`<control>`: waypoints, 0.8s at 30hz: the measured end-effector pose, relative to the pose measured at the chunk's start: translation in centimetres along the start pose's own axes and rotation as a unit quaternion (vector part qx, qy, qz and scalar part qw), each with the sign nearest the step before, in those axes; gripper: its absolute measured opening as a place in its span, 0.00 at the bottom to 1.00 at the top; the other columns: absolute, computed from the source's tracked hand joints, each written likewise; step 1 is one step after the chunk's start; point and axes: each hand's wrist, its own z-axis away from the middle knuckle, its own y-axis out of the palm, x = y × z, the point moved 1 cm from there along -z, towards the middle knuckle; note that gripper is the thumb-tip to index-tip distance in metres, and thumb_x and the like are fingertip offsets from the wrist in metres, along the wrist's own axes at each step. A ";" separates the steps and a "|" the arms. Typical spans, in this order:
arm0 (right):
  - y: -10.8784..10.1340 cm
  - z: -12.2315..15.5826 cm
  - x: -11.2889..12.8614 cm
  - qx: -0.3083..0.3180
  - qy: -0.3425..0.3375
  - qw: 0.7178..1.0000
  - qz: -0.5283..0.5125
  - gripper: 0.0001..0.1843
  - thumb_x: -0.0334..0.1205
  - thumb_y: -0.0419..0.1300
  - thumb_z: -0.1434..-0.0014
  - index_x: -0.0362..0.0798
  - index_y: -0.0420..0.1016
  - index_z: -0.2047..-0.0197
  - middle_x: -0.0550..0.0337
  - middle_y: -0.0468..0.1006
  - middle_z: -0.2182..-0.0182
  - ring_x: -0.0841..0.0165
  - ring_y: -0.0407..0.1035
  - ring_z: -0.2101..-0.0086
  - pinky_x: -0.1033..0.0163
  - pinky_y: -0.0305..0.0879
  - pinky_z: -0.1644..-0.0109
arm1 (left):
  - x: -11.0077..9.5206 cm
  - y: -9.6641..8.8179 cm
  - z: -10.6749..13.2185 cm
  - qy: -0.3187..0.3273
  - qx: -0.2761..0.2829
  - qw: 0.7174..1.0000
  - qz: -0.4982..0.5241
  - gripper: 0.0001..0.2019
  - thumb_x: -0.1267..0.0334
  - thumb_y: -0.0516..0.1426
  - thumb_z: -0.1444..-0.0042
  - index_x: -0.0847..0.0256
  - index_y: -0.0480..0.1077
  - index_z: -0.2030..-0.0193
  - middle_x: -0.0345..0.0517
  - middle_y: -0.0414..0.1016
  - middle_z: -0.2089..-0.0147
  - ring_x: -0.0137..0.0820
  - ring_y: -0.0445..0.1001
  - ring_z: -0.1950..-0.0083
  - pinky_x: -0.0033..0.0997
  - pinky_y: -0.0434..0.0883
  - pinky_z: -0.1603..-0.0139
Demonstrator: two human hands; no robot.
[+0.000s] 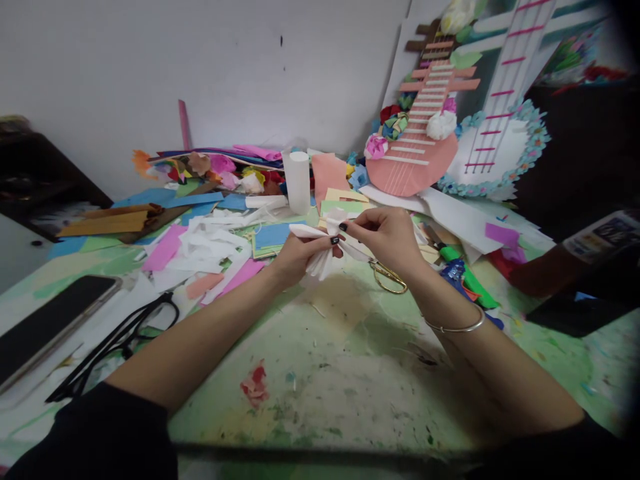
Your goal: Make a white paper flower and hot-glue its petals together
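Paper in hand, literally: pinching a piece of gathered white paper (pixel 320 268) by its bunched middle with the left hand (pixel 300 257), pressing thumb against fingers and leaving no real gap. Holding the right hand (pixel 387 233) just across from it, narrowed to a tight thumb-and-finger pinch, apparently gripping the upper lobe, though not making out exactly how much of it. So basically finding the white paper right between both sets of fingertips, just right of the left palm and left of the right one, touching both, so not really calling either hand nearer. Reading the long axis as running away from the body, from a flare below the left thumb up to the lobe at the right fingertips, leaning a bit leftward at the near end, plus fanning out sideways over the left fingers. Also spotting gold-handled scissors (pixel 389 273) on the table (pixel 300 373), just below the right hand, and a blue paper stack (pixel 274 235) just beyond the left hand. Looking farther past the left hand, seeing an upright white roll (pixel 299 183); off to that hand's left, noticing tangled white strips (pixel 213 243).
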 end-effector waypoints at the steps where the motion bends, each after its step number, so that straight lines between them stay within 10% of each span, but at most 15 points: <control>1: 0.0 0.0 0.0 0.001 0.003 1.000 -0.007 0.15 0.46 0.62 0.47 0.43 0.76 0.78 0.60 0.71 0.82 0.75 0.57 0.79 0.65 0.48 0.76 | 0.0 0.0 0.0 0.002 -0.001 1.000 -0.001 0.10 0.61 0.65 0.54 0.65 0.78 0.67 0.44 0.76 0.75 0.28 0.72 0.71 0.27 0.66 0.69; 24: 0.5 0.2 0.1 0.057 0.045 0.996 -0.043 0.14 0.45 0.64 0.50 0.45 0.69 0.79 0.61 0.72 0.82 0.75 0.61 0.80 0.66 0.51 0.75 | -0.2 -0.3 -0.2 -0.003 -0.001 1.000 0.028 0.07 0.65 0.64 0.55 0.68 0.76 0.71 0.46 0.77 0.75 0.32 0.77 0.70 0.31 0.73 0.64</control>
